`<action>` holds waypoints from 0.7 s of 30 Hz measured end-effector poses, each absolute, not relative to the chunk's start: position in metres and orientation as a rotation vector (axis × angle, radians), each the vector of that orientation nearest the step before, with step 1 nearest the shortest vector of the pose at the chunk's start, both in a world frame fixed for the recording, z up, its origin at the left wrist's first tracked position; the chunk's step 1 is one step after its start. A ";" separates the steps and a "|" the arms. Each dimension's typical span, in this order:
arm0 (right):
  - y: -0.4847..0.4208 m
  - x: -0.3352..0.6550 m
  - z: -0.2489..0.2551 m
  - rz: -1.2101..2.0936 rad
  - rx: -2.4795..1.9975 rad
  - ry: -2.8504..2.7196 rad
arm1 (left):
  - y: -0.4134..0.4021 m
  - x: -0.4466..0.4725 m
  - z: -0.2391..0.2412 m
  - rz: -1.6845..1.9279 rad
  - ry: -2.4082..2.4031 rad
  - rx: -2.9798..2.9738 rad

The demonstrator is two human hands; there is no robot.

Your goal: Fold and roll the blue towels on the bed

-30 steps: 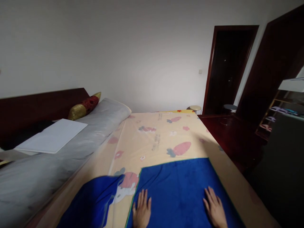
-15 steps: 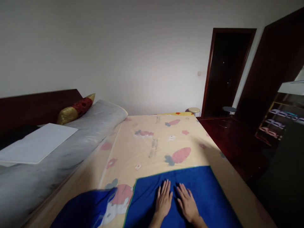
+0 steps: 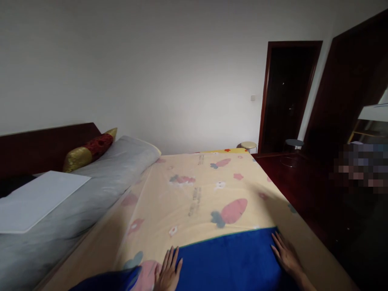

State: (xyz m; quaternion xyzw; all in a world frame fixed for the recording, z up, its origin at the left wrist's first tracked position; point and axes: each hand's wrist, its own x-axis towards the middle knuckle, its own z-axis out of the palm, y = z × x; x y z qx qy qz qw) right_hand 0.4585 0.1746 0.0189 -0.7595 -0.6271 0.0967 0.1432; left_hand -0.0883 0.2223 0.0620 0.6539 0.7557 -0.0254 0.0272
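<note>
A blue cloth (image 3: 230, 258) with a thin green edge lies spread flat on the bed, its lower part cut off by the frame. My left hand (image 3: 168, 270) rests at its left edge near the far left corner, fingers stretched out. At the far right corner lies my right hand (image 3: 285, 254), flat with fingers extended, partly on the cloth and partly on the sheet. Neither hand grips anything. A second piece of blue cloth (image 3: 106, 281) lies bunched to the left of my left hand. Beneath is a cream sheet (image 3: 188, 202) printed with carrots and flowers.
Rolled grey bedding (image 3: 115, 186) runs along the left, with a white board (image 3: 45, 198) on it and a red-and-gold cushion (image 3: 91, 149) behind. Beyond the bed stand a cream stool (image 3: 248, 144) and a dark stool (image 3: 294, 143), near a dark door (image 3: 291, 101).
My hands have moved apart from the middle of the blue cloth, left hand to its left edge, right hand to its far right corner. The view has tilted slightly upward.
</note>
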 end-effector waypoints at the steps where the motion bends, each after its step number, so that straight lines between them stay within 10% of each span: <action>1: 0.175 0.464 0.022 0.267 -2.223 -1.826 | 0.225 -0.090 0.065 -0.088 2.311 2.010; 6: 0.180 0.427 0.050 0.180 -2.321 -1.802 | 0.231 -0.060 0.097 -0.272 2.329 2.016; 15: 0.063 0.239 0.039 0.370 -1.827 -2.115 | 0.083 0.103 0.052 0.417 1.723 2.603; 21: -0.007 0.298 0.020 0.216 -1.872 -1.967 | 0.012 0.057 0.028 0.403 1.985 2.441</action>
